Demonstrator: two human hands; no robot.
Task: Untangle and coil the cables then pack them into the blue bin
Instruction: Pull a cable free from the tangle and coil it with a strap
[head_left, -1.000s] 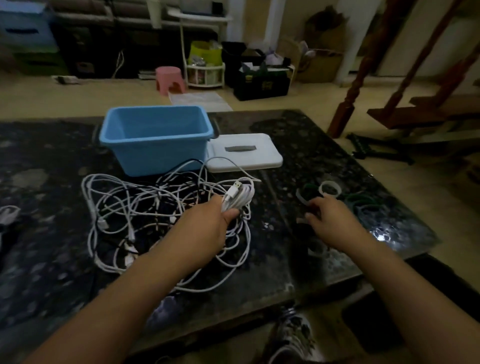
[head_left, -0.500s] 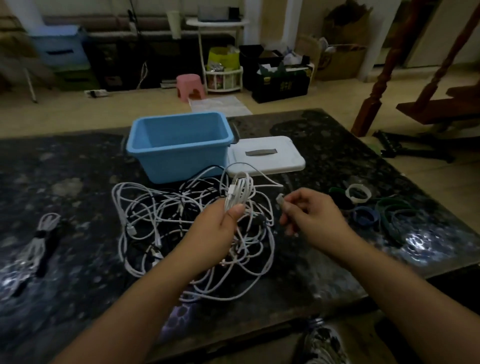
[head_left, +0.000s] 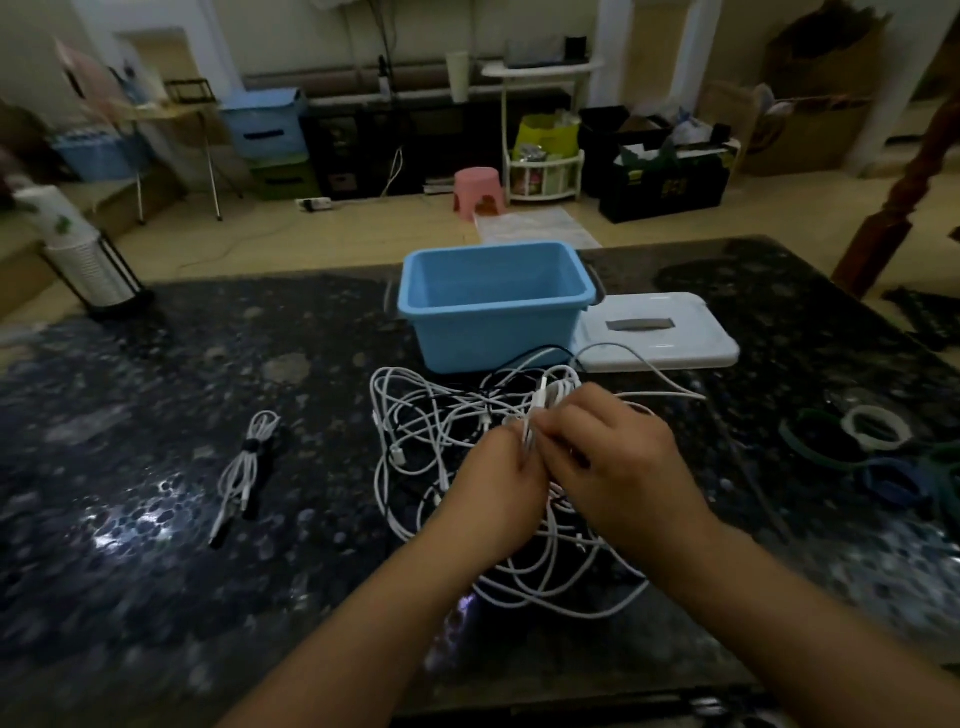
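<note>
Several thin white cords gathered into a small folded bundle (head_left: 545, 402) stand up out of the meeting point of both hands. The left hand (head_left: 501, 480) has its fingers curled around the bundle's lower part, knuckles up, forearm running in from the lower left. The right hand (head_left: 615, 462) pinches the same bundle from the other side, its fingers (head_left: 558, 426) bent and touching the left hand's, forearm entering from the lower right. Beneath and around both hands sprawls the tangled heap of white and black cables (head_left: 441, 436) on the dark speckled stone bench (head_left: 208, 364). Just beyond the fingers stands the open blue plastic bin (head_left: 493, 322), with a flat white lid (head_left: 660, 343) beside it. Well left of the fingers lies a tied white cable coil (head_left: 247, 462); well right lie green, white and blue bands (head_left: 878, 447).
</note>
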